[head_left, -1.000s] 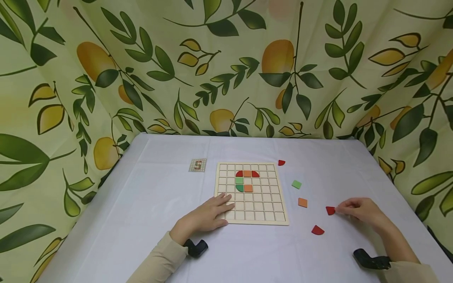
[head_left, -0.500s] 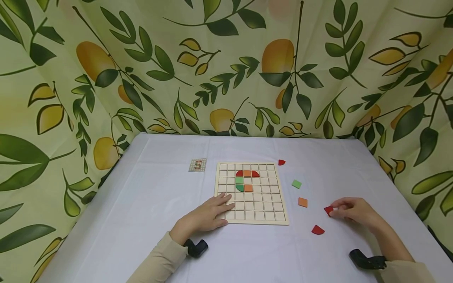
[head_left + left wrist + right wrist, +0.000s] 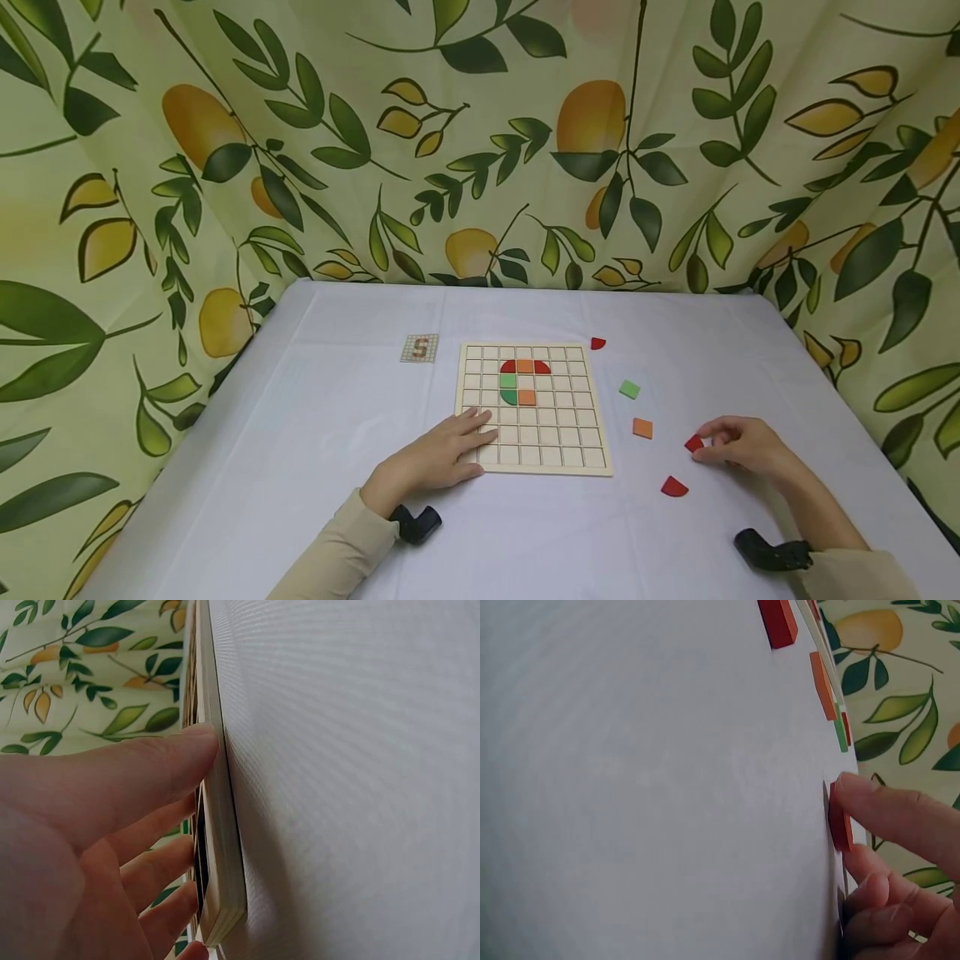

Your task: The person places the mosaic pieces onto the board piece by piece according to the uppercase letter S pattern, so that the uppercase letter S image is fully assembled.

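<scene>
In the head view my right hand (image 3: 746, 444) pinches a red quarter-circle tile (image 3: 693, 443) between thumb and fingers. The right wrist view shows the same red tile (image 3: 840, 817), its thick edge low over the white cloth. With fingers spread, my left hand (image 3: 442, 454) rests on the near left corner of a wooden grid board (image 3: 551, 437). Its thumb (image 3: 172, 757) lies along the board's side edge (image 3: 217, 817) in the left wrist view. Toward the board's back sit red, orange and green tiles, among them an orange square (image 3: 527, 397) and a dark green quarter-circle (image 3: 510, 397).
Right of the board lie loose tiles: a red quarter-circle (image 3: 597, 343), a green square (image 3: 629, 389), an orange square (image 3: 642, 428) and another red quarter-circle (image 3: 674, 487). A small pattern card (image 3: 419, 348) lies left of the board. A leaf-print curtain (image 3: 480, 150) hangs behind the table.
My right hand has taken the red quarter-circle between thumb and fingers and shifted it slightly left, turning it a little. The left hand has kept its place on the board.
</scene>
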Tool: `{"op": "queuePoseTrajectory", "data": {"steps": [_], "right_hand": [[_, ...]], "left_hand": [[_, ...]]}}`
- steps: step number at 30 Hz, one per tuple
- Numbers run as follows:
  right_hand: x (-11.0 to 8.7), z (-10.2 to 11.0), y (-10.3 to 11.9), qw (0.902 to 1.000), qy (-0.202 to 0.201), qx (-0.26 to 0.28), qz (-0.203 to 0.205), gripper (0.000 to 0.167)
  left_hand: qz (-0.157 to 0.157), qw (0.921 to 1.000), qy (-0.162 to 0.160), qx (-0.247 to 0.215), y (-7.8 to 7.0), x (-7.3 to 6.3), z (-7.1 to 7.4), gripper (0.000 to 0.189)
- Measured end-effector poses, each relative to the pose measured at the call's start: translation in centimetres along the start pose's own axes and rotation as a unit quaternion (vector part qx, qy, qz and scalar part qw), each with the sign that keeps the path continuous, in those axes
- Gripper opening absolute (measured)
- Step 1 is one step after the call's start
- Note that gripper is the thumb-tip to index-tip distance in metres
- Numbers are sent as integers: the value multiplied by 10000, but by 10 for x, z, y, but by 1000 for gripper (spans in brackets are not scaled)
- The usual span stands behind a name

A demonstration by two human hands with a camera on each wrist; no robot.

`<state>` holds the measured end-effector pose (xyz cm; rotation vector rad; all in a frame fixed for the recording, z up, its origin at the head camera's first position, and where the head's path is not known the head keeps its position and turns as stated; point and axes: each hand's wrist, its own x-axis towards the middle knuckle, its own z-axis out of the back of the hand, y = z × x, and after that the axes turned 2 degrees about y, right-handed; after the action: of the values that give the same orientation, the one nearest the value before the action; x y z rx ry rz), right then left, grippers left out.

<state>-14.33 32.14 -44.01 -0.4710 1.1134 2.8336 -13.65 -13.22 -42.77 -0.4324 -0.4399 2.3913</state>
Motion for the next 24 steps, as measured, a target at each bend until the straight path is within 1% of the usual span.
{"op": "queuePoseTrajectory", "data": {"steps": [4,7,13,24], "right_hand": [[3,-2,2,9998,-129,-131,-118,42],[4,-3,3,9997,-172,-164,-81,39],[4,-4,6,9999,-122,-69,-26,35],[6,-5,11,9996,-46,-191,188,29]], "left_hand": [[-10,10000,5,2,0,0,0,53],[-8,10000,5,18,0,0,0,53],[2,10000,11,10,1,1,-1,53],[-6,10000,-10,55,2,1,-2,53]]}}
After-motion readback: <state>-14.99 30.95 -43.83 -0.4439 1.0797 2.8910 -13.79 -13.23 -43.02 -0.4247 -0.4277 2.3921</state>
